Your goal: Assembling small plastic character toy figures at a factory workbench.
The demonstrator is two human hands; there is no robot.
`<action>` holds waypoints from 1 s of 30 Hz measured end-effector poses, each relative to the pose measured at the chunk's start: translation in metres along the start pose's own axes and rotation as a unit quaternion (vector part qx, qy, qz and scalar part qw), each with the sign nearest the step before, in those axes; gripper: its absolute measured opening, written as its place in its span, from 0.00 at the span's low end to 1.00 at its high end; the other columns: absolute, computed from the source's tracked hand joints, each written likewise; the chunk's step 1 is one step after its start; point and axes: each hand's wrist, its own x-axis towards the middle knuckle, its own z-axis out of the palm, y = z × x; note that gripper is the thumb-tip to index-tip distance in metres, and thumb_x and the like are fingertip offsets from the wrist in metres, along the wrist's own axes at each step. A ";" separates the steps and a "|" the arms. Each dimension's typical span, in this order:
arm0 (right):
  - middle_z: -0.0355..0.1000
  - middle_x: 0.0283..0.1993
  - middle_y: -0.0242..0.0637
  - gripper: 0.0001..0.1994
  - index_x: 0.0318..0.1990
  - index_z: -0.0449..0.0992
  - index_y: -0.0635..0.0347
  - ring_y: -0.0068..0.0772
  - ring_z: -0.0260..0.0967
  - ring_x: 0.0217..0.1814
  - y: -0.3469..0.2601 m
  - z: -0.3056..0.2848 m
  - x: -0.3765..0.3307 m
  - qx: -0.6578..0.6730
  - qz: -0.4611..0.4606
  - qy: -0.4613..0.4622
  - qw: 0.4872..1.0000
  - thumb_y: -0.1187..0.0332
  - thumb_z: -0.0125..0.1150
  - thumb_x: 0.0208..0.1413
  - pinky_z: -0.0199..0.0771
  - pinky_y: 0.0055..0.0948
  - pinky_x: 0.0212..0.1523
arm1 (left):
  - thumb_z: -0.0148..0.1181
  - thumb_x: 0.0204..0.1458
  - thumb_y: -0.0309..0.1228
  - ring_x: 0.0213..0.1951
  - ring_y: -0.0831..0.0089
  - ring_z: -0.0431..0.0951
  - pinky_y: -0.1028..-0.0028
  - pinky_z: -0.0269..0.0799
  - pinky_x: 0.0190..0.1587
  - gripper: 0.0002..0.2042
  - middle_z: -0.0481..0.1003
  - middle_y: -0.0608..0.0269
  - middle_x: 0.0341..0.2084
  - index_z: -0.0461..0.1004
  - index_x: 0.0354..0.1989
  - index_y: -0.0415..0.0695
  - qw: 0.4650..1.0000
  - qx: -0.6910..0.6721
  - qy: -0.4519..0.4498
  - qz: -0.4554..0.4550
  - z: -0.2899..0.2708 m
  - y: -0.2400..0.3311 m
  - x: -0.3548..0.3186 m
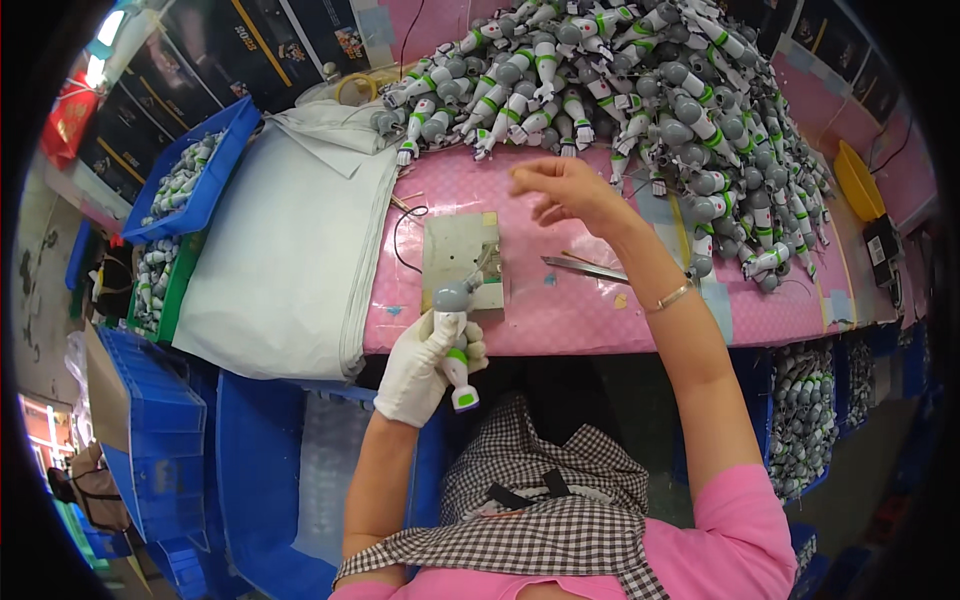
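Observation:
My left hand (425,365), in a white glove, grips a grey and white toy leg part (456,340) with green bands, held upright at the near edge of the pink table (560,310). Just beyond it lies a small grey metal jig plate (460,258). My right hand (570,192) is bare, raised over the table with fingers loosely spread, reaching toward a big heap of the same toy parts (620,90). Nothing is visible in it. A pair of metal tweezers (585,268) lies beside my right forearm.
A folded white cloth (290,250) covers the table's left part. Blue bins (190,175) and a green bin (160,285) with toy parts stand at far left. More blue crates (150,430) sit low on the left, and bins of parts (800,410) under the table's right. A yellow bowl (858,180) is at far right.

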 end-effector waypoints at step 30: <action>0.60 0.59 0.56 0.20 0.59 0.57 0.68 0.32 0.66 0.46 -0.023 -0.062 -0.021 0.041 -0.271 -0.027 0.961 0.76 0.46 0.58 0.67 0.28 0.52 | 0.52 0.44 0.31 0.34 0.62 0.76 0.62 0.68 0.33 0.06 0.74 0.61 0.27 0.76 0.26 0.49 0.673 0.737 -0.069 -0.018 -0.294 -0.290 -0.190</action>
